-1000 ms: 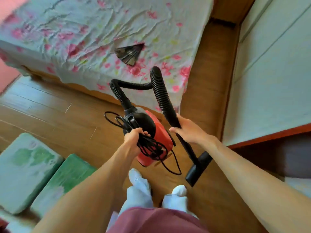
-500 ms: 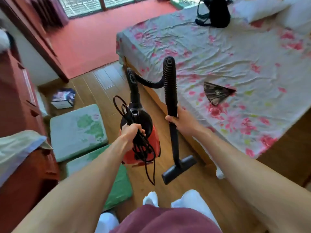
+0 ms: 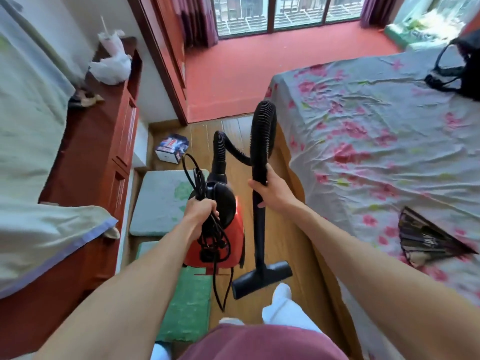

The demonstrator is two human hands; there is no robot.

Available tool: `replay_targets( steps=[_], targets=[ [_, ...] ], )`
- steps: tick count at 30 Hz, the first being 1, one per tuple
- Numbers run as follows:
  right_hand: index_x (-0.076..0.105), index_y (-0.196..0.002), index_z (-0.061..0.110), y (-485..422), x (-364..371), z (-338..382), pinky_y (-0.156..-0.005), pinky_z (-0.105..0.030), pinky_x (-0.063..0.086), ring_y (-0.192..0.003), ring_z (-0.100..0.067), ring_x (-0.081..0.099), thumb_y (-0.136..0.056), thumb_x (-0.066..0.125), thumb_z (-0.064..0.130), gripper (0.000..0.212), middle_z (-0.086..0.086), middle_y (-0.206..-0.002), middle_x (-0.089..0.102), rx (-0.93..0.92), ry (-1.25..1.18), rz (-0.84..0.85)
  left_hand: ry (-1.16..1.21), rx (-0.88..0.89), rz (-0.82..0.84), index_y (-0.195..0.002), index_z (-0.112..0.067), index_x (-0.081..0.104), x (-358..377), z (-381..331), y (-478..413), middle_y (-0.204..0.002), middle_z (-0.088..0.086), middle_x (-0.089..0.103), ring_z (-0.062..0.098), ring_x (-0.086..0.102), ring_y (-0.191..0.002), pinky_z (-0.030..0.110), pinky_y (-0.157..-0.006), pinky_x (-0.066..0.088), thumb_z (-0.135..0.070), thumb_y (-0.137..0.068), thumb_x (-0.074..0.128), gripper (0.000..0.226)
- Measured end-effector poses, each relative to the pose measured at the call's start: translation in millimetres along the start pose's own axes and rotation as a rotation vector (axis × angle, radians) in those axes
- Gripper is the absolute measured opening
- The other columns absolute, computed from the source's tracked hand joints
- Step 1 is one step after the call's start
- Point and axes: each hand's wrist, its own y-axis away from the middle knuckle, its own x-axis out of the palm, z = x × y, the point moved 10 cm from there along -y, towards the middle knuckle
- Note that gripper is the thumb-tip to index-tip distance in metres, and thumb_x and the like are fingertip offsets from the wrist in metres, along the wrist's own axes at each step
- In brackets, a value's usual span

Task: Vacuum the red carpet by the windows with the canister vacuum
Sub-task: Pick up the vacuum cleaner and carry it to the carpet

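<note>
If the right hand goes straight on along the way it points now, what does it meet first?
Likely the black hose rising from the red canister vacuum that the left hand carries. Depth is unclear, so the right hand, gripping the wand, might pass it.

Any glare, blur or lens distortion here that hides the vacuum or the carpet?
Head view: wide-angle bowing bends the cabinet and bed edges; daylight washes out the top-right corner by the windows; canister vacuum and red carpet read clearly.
</note>
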Motion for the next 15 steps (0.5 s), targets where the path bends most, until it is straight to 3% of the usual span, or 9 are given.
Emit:
replay_targets(
  steps=[4, 8, 15],
  targets=[
    [0.032, -0.146, 0.025, -64, -13, 28, -0.071, -0.047, 0.062, -0.104, -0.028, 0.062, -0.099, 0.057, 0.026, 0.054, -0.001, -0.123, 0.053, -0.049, 0.022, 0.084, 0.115, 0.002, -0.062, -0.09, -0.004, 0.059, 14, -45, -20, -0.059, 0.013, 0.059, 0.028, 0.059, -0.056, 0.033, -0.061, 0.051, 0.005, -0.07, 0.052, 0.023],
    [0.039, -0.138, 0.023, -124, -21, 47, -0.087, -0.054, 0.055, -0.109, -0.028, 0.06, -0.097, 0.058, 0.029, 0.045, 0.0, -0.118, 0.057, -0.11, 0.074, 0.103, 0.254, -0.007, -0.118, -0.095, -0.001, 0.052, 17, -84, -44, -0.062, 0.016, 0.056, 0.026, 0.057, -0.052, 0.025, -0.048, 0.048, 0.009, -0.074, 0.048, 0.023],
    [0.038, -0.14, 0.022, -241, -22, 53, -0.089, -0.055, 0.054, -0.108, -0.028, 0.06, -0.098, 0.058, 0.029, 0.047, -0.005, -0.124, 0.059, -0.117, 0.183, 0.169, 0.36, -0.061, -0.168, -0.095, 0.0, 0.05, 22, -129, -136, -0.062, 0.016, 0.053, 0.026, 0.055, -0.052, 0.027, -0.048, 0.049, 0.01, -0.073, 0.045, 0.025]
  ],
)
